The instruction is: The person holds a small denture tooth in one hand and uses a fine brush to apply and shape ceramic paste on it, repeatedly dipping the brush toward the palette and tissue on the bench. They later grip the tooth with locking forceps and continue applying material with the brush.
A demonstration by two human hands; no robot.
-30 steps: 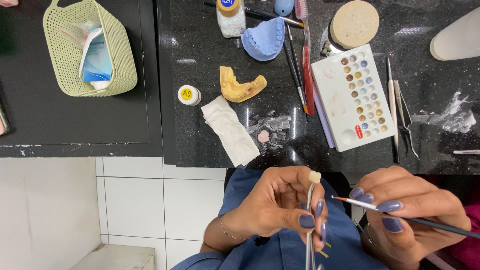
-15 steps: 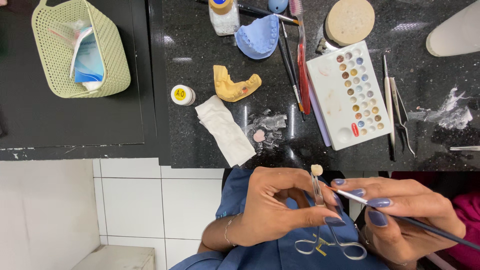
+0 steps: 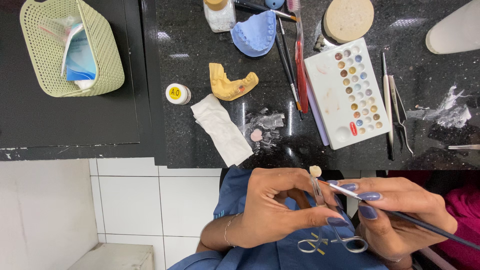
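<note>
My left hand (image 3: pixel 280 207) grips metal locking forceps (image 3: pixel 320 215) whose tip holds a small cream tooth crown (image 3: pixel 315 171) just below the counter's front edge. My right hand (image 3: pixel 400 215) holds a thin brush (image 3: pixel 400 215) like a pen, its tip reaching toward the crown from the right. The forceps' ring handles hang below my left fingers. Both hands hover over my blue clothing, close together, fingertips almost touching.
On the black counter (image 3: pixel 200 50) lie a white palette of coloured wells (image 3: pixel 350 92), a yellow jaw cast (image 3: pixel 230 85), a blue cast (image 3: pixel 255 32), a folded tissue (image 3: pixel 222 130), a small jar (image 3: pixel 177 93), brushes (image 3: pixel 295 65), metal tools (image 3: pixel 395 110) and a green basket (image 3: pixel 70 47).
The forceps have turned upright in my left hand, then steadied with the ring handles lower. The brush tip moved closer to the crown. The view shifted slightly.
</note>
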